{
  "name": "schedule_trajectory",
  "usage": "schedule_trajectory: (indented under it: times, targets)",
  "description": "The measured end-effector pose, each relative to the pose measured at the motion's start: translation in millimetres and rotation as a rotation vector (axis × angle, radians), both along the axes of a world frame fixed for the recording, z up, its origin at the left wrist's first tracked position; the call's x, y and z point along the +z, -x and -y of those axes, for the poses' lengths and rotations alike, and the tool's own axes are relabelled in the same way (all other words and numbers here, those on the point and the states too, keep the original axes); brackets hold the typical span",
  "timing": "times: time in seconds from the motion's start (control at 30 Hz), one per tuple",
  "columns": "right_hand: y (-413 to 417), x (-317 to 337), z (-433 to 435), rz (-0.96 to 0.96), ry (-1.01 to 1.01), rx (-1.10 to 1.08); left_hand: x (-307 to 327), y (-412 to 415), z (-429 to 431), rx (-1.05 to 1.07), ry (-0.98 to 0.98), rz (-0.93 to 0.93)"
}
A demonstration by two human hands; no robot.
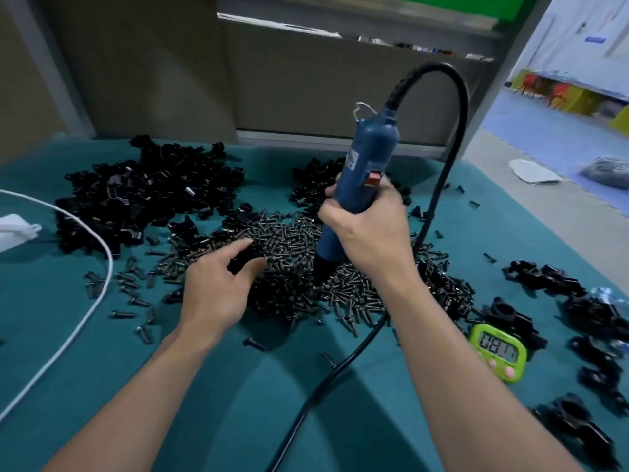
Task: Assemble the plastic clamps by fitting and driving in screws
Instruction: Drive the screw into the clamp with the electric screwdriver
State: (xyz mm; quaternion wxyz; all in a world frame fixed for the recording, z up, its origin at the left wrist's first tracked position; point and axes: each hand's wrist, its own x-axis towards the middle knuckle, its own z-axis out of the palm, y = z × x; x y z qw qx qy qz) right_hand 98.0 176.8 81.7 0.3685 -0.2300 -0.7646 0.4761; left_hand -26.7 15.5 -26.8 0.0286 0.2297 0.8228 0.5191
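Observation:
A wide heap of dark screws (299, 243) covers the middle of the teal table cloth (170, 386). My right hand (367, 226) grips a blue electric screwdriver (364, 165) held nearly upright, its black tip down in the screws. My left hand (218, 281) rests on the left side of the heap, its fingers closed on a black plastic clamp piece (243, 258). A big pile of black clamp parts (143, 195) lies at the back left. More clamps (585, 352) lie in a row along the right side.
The screwdriver's thick black cable (439, 185) loops up, then runs down across the cloth toward me. A white cable (85, 315) curves along the left. A green digital timer (498, 352) sits at the right. Loose screws are scattered on the left. A grey partition stands behind the table.

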Motion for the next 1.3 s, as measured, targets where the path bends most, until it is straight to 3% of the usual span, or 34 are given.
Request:
schedule_trajectory:
  times: [0.13, 0.23, 0.37, 0.47, 0.83, 1.3]
  targets:
    - [4.3, -10.0, -7.2, -0.235, 0.323, 0.057, -4.1, -11.4, -3.3, -0.014, -0.027, 0.029]
    - [-0.3, -16.1, -24.7, -0.346, 0.51, -0.034, -3.4, -29.0, -2.7, -0.053, -0.015, -0.022]
    - [-8.6, -39.9, -35.6, -0.56, 1.015, -0.172, -1.9, -42.1, 0.4, -0.123, 0.081, -0.098]
    - [-9.9, -54.6, -38.0, -0.755, 1.316, -0.083, -1.7, -35.6, 1.8, -0.111, 0.066, -0.109]
    - [-7.2, -65.2, -51.0, -0.928, 1.356, -0.081, -2.2, -36.8, -2.3, -0.179, 0.029, -0.072]
    - [-8.0, -70.8, -50.1, -1.004, 1.359, -0.106, -16.4, -30.7, -5.0, -0.183, -0.047, -0.025]
